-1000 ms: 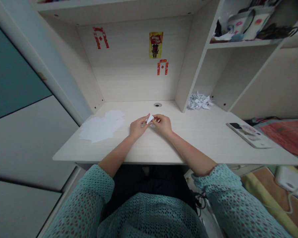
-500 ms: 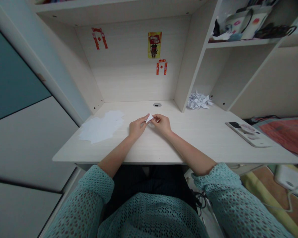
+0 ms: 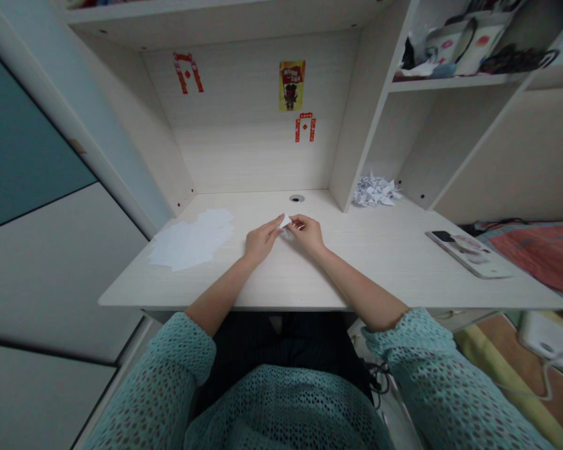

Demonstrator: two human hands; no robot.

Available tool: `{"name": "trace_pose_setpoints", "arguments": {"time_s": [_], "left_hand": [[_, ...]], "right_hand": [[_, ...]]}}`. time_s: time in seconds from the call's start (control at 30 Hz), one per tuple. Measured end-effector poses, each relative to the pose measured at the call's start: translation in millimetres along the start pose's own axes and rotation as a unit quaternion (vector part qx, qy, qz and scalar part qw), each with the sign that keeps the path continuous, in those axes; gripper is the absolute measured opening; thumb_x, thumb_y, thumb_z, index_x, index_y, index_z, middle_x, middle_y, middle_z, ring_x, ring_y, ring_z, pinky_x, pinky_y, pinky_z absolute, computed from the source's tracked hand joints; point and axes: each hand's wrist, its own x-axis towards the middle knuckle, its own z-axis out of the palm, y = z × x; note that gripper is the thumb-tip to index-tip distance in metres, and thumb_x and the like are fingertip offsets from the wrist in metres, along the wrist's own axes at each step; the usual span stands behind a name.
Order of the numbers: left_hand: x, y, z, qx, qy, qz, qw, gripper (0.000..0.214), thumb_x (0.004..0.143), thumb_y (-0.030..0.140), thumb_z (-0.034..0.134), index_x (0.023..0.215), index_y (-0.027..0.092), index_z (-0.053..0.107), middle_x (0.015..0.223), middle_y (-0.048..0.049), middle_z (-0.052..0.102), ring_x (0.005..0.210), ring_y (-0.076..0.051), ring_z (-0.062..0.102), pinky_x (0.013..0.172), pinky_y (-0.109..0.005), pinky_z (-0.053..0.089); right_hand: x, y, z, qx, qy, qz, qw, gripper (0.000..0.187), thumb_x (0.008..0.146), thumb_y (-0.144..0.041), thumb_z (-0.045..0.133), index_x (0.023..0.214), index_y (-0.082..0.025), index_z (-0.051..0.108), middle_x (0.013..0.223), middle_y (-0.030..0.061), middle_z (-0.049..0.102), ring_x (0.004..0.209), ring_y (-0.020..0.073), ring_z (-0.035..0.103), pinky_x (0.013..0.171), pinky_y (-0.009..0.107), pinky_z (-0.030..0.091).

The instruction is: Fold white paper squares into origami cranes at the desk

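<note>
Just above the desk, a small folded piece of white paper (image 3: 285, 221) is pinched between my two hands. My left hand (image 3: 261, 239) has its fingers closed on the paper's left side. From the right, my right hand (image 3: 308, 233) grips the other side between thumb and fingertips. Part of the paper is hidden behind the fingers. Several flat white paper sheets (image 3: 192, 240) lie overlapping on the desk, left of my left hand. A heap of small folded white papers (image 3: 375, 190) sits in the cubby at the back right.
The pale desk (image 3: 281, 287) has a round cable hole (image 3: 297, 198) behind my hands. A phone (image 3: 469, 254) lies at the right. An upright shelf panel (image 3: 361, 125) divides the back, and cups (image 3: 473, 47) stand on the shelf above.
The folded paper has turned slightly and shows less of its white face. My left hand has shifted a little to the right; my right hand has hardly moved.
</note>
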Motion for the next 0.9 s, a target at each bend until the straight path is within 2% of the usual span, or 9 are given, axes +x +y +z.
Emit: {"name": "trace_pose_setpoints", "arguments": {"time_s": [0.1, 0.2, 0.27, 0.33, 0.47, 0.53, 0.63, 0.73, 0.9], "left_hand": [[0, 0, 0.0, -0.038, 0.008, -0.012, 0.999, 0.037, 0.089, 0.027, 0.044, 0.125, 0.032, 0.053, 0.129, 0.0027, 0.055, 0.116, -0.017, 0.053, 0.100, -0.029, 0.039], [3, -4, 3.4, -0.116, 0.030, -0.067, 0.991, 0.045, 0.084, 0.027, 0.052, 0.129, 0.032, 0.048, 0.126, -0.0014, 0.057, 0.101, -0.017, 0.062, 0.094, -0.031, 0.042], [5, -11, 8.3, -0.196, 0.038, -0.109, 0.974, 0.058, 0.078, 0.026, 0.060, 0.134, 0.029, 0.041, 0.125, -0.0065, 0.058, 0.095, -0.017, 0.064, 0.090, -0.031, 0.045], [8, -18, 14.7, -0.273, 0.029, -0.143, 0.951, 0.064, 0.074, 0.026, 0.064, 0.134, 0.023, 0.041, 0.115, -0.0104, 0.064, 0.092, -0.017, 0.065, 0.087, -0.032, 0.046], [11, -28, 25.0, -0.349, 0.001, -0.172, 0.921, 0.043, 0.067, 0.028, 0.069, 0.106, 0.013, 0.063, 0.096, -0.0097, 0.070, 0.087, -0.018, 0.065, 0.085, -0.033, 0.046], [11, -30, 27.0, -0.382, -0.016, -0.189, 0.904, 0.037, 0.065, 0.029, 0.070, 0.098, 0.013, 0.065, 0.089, -0.0072, 0.070, 0.082, -0.017, 0.065, 0.082, -0.032, 0.047], [10, -30, 26.8, -0.420, -0.015, -0.229, 0.878, 0.040, 0.063, 0.030, 0.072, 0.098, 0.014, 0.064, 0.084, -0.0054, 0.070, 0.074, -0.014, 0.064, 0.075, -0.029, 0.049], [10, -29, 24.5, -0.413, -0.007, -0.245, 0.877, 0.043, 0.060, 0.031, 0.073, 0.098, 0.012, 0.063, 0.079, -0.0052, 0.069, 0.066, -0.012, 0.061, 0.066, -0.025, 0.047], [11, -26, 20.4, -0.385, -0.024, -0.241, 0.891, 0.041, 0.063, 0.033, 0.072, 0.098, 0.013, 0.062, 0.076, -0.0048, 0.068, 0.062, -0.010, 0.059, 0.056, -0.021, 0.041]], "right_hand": [[2, 3, 1, 0.014, -0.007, 0.010, 1.000, 0.023, 0.072, -0.032, 0.058, 0.088, -0.019, 0.069, 0.083, 0.0021, 0.070, 0.064, 0.0140, 0.059, 0.062, 0.026, 0.046], [3, 2, 1, 0.041, -0.011, 0.018, 0.999, 0.025, 0.072, -0.034, 0.058, 0.089, -0.018, 0.069, 0.085, 0.0033, 0.070, 0.066, 0.0145, 0.059, 0.063, 0.026, 0.047], [3, 0, 0, 0.059, -0.012, 0.024, 0.998, 0.026, 0.072, -0.035, 0.059, 0.089, -0.018, 0.069, 0.086, 0.0038, 0.070, 0.068, 0.0149, 0.059, 0.064, 0.026, 0.047], [4, -1, 0, 0.074, -0.017, 0.034, 0.996, 0.026, 0.072, -0.036, 0.060, 0.089, -0.018, 0.069, 0.088, 0.0041, 0.070, 0.070, 0.0152, 0.060, 0.064, 0.026, 0.047], [5, -1, 0, 0.102, -0.039, 0.052, 0.993, 0.027, 0.069, -0.034, 0.062, 0.089, -0.017, 0.068, 0.088, 0.0046, 0.069, 0.072, 0.0148, 0.059, 0.063, 0.025, 0.046], [4, -1, 1, 0.106, -0.043, 0.051, 0.992, 0.027, 0.068, -0.032, 0.063, 0.089, -0.017, 0.068, 0.088, 0.0048, 0.068, 0.072, 0.0144, 0.059, 0.063, 0.024, 0.046], [4, -2, 2, 0.126, -0.046, 0.040, 0.990, 0.035, 0.067, -0.033, 0.065, 0.098, -0.018, 0.066, 0.090, 0.0044, 0.066, 0.070, 0.0130, 0.057, 0.062, 0.024, 0.045], [4, -3, 1, 0.160, -0.052, 0.033, 0.985, 0.049, 0.065, -0.036, 0.068, 0.110, -0.019, 0.061, 0.091, 0.0034, 0.063, 0.068, 0.0117, 0.056, 0.061, 0.024, 0.045], [8, -1, -2, 0.177, -0.065, 0.040, 0.981, 0.042, 0.065, -0.037, 0.067, 0.103, -0.018, 0.065, 0.089, 0.0041, 0.064, 0.070, 0.0128, 0.058, 0.066, 0.026, 0.047]]}}
